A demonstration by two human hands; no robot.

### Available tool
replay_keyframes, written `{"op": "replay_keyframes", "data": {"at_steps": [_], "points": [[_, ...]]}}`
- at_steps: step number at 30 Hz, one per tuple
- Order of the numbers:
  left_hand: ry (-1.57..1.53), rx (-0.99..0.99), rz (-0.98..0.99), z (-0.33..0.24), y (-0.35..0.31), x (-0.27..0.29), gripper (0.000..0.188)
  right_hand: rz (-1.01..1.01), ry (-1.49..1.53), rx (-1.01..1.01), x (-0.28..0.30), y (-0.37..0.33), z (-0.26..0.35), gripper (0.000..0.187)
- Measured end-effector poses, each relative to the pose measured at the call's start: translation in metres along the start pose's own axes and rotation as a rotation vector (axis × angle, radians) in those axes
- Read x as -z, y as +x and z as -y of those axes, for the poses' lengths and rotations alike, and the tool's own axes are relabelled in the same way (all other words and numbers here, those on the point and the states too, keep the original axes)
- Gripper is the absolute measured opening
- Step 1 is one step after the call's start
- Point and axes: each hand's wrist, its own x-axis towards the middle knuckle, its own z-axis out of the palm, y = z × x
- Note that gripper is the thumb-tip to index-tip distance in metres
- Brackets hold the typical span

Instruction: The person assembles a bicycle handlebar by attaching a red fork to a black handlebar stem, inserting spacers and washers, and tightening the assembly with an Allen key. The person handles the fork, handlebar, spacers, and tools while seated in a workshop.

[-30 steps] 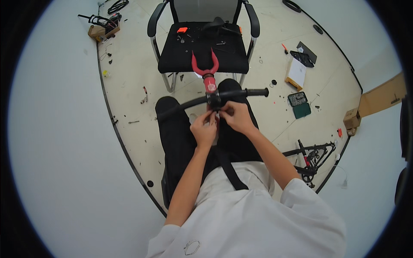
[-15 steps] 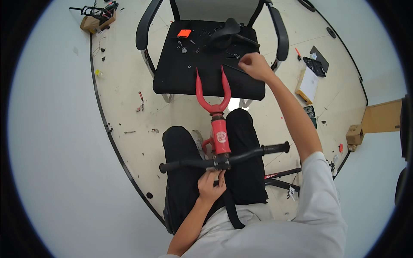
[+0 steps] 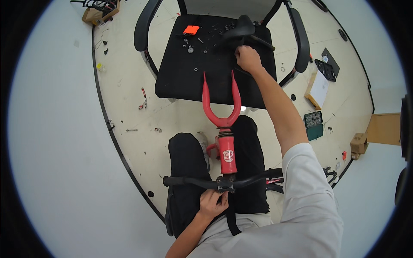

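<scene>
A red bicycle fork and head tube lie between my knees, prongs pointing away toward a black office chair's seat. At the near end, a black handlebar runs across my thighs, clamped in a black stem. My left hand is closed at the stem's underside, fingertips pressed against it. Over the seat, my right hand is closed with fingers pinched together, just below a black bicycle saddle. Whatever those fingers hold is hidden.
Bolts, nuts and an orange piece lie scattered on the seat between the chair's armrests. On the floor at right are a white-topped board, a green tool case and a cardboard box. Small parts dot the floor at left.
My right hand has moved left over the seat, to just below the saddle. The handlebar and fork now sit lower in the view, with my left hand still at the stem.
</scene>
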Motion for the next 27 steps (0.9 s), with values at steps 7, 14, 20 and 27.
{"op": "replay_keyframes", "data": {"at_steps": [7, 14, 20, 27], "points": [[-0.083, 0.081, -0.037, -0.004, -0.003, -0.004, 0.018, -0.020, 0.063, 0.171, 0.014, -0.081, 0.004, 0.010], [-0.156, 0.061, -0.089, -0.007, 0.003, -0.004, 0.016, -0.005, 0.271, 0.171, 0.117, -0.081, 0.040, 0.012], [-0.214, 0.186, -0.110, 0.003, -0.013, -0.008, 0.011, -0.044, 1.154, -0.189, 0.268, -0.249, 0.130, 0.021], [-0.550, 0.302, -0.130, 0.022, -0.007, -0.030, 0.012, 0.181, 1.282, -0.568, 0.183, -0.437, 0.208, 0.019]]}}
